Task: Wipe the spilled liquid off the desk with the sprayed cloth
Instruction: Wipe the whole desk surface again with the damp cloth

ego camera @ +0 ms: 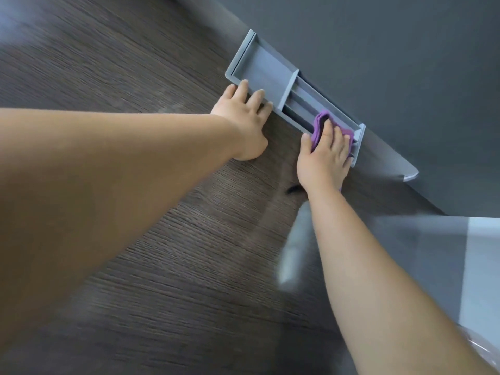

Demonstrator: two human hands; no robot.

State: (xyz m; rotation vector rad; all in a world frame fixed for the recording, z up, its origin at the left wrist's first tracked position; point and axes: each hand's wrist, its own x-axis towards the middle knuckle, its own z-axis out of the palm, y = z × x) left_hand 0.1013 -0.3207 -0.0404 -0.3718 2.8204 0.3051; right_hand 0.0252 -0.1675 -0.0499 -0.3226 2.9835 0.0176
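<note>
Wiping step: the right hand (323, 161) presses the purple cloth (320, 123) into the slotted end of the grey tray (270, 69), right of centre in the frame. I judge this to be a pass along the grooves, where liquid would collect.
Right hand: the fingers lie fairly straight and spread over the bunched cloth with the thumb beside it, pressing rather than pinching.
Left hand: the left hand (243, 117) is spread wide, fingertips on the tray's near rim just above centre, holding nothing (it seems to steady the tray).
Doing it well: put the left hand's weight on the rim so the tray does not slide. Push a fold of cloth into each groove and draw along it, not across the ridges. Turn to a fresh face once one is wet.
Cloth: soft, thick and crumpled.
Tray: matt moulded plastic, long and shallow, with a plain compartment at upper left and narrow ribbed channels at lower right. It sits against the grey wall (378, 50).
Bench: the bench (162, 239) has a dark, fine-lined wood grain. Whether the small dark mark (293, 189) near the right wrist is liquid, I cannot tell.
Blurred grey shape (295, 247): lower right beside the forearm, too smeared to name.
</note>
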